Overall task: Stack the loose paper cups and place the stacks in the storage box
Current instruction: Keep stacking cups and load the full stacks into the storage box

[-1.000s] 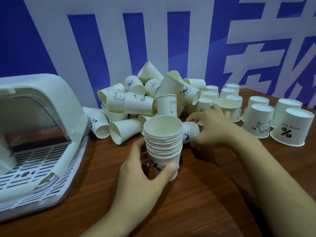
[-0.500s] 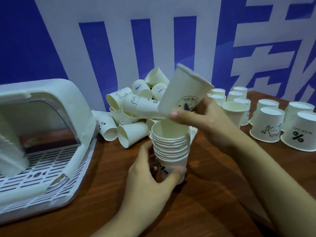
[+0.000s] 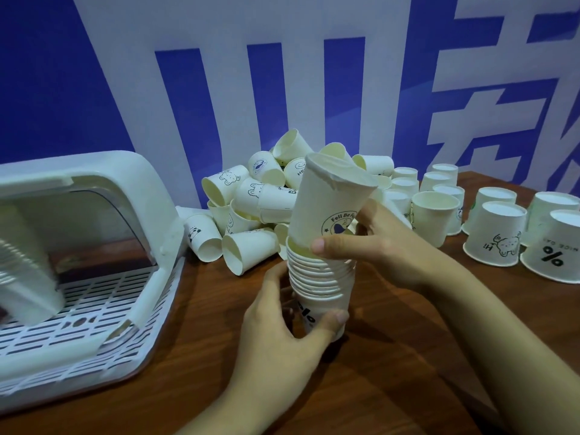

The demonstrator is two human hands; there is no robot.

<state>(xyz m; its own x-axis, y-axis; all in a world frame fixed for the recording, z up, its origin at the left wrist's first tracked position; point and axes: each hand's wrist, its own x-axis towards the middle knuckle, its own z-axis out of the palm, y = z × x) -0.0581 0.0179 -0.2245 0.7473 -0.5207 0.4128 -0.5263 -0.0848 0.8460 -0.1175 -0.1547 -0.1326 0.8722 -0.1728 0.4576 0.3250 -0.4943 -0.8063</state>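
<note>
If the tilted paper cup (image 3: 329,202), pinched by the right hand (image 3: 376,246), is forced, the stack (image 3: 320,277) clasped by the left hand (image 3: 282,328) may topple or its rim may be crushed.

White cups (image 3: 326,211), brown table (image 3: 194,350)

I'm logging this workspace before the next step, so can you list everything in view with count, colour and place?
Stack of nested cups: one stack, white, table centre, held upright.
Single cup: one, white with blue logo, its base entering the stack's top, tilted.
Loose cup pile: many, uncounted, white, behind the stack by the wall.
Upside-down cups: about a dozen, white, right side of table.
Storage box: one, white, open, left; a cup stack lies inside.
Table: one, brown wood.
Wall banner: blue and white, behind.
Left hand: grips the stack's base.
Right hand: holds the single cup.
</note>
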